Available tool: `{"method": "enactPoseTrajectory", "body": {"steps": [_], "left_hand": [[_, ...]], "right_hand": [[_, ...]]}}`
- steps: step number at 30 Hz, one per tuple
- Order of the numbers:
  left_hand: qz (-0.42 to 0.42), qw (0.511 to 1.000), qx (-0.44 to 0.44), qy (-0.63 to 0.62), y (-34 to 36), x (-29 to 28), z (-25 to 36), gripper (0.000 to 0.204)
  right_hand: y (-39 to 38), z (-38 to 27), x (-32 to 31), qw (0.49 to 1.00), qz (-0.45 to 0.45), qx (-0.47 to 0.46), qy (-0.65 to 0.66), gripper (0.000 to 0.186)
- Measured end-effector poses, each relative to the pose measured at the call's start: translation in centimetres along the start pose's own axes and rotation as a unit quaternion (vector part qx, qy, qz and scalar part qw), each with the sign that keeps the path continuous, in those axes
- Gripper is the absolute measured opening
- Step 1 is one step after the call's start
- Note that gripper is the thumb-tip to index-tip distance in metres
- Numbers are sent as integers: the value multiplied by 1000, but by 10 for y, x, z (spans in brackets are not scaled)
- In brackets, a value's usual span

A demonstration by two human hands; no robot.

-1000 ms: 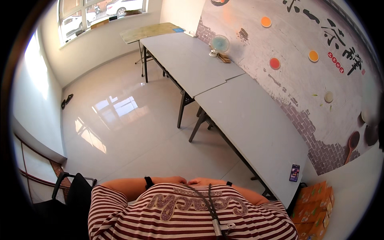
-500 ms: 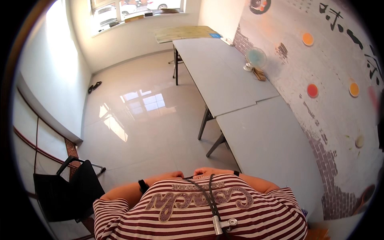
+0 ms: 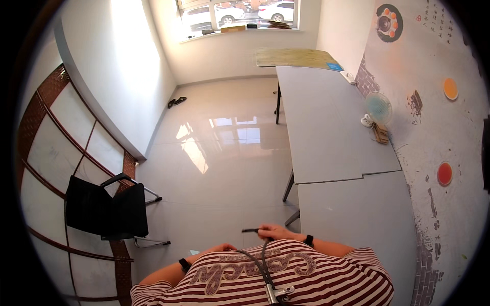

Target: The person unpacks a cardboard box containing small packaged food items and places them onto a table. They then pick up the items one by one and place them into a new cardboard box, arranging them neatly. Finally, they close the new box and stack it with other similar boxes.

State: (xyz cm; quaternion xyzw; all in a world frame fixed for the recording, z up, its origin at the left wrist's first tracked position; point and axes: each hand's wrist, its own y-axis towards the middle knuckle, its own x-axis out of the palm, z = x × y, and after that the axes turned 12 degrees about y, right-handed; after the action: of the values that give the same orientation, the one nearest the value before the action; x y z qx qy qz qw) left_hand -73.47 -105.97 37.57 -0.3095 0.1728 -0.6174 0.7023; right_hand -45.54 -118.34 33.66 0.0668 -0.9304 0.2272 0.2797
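My right hand (image 3: 273,232) is closed on a small dark, slim object (image 3: 249,230) that sticks out to the left past the fingertips. Its exact kind cannot be made out. In front of my belly my left hand (image 3: 223,247) lies close to the striped shirt (image 3: 245,278), and its fingers are mostly hidden behind the cloth. A black band (image 3: 184,264) circles my left wrist and another black band (image 3: 308,240) my right. From a grey cord round my neck hangs a metal bulldog clip (image 3: 277,294).
Grey tables (image 3: 337,117) run along the right wall, bearing a small fan (image 3: 378,108) and a brown bundle (image 3: 380,133). A wood-topped table (image 3: 293,58) stands at the far end. On the left is a black chair (image 3: 109,209); dark slippers (image 3: 177,102) lie by the wall.
My right hand has moved forward, away from the shirt, bringing the dark object into plain view. My left hand stays near the belly. The view has turned left.
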Motion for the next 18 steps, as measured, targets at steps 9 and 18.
{"method": "enactPoseTrajectory", "body": {"steps": [9,18], "left_hand": [[202,924,-79,-316,-146,42,-79,28],[417,716,-187,-527,-154,152,-183,23]], "right_hand": [[-157,-123,-65,884,145,-353,270,12],[-249,-201,-139,776,134,-522,328,18]]}}
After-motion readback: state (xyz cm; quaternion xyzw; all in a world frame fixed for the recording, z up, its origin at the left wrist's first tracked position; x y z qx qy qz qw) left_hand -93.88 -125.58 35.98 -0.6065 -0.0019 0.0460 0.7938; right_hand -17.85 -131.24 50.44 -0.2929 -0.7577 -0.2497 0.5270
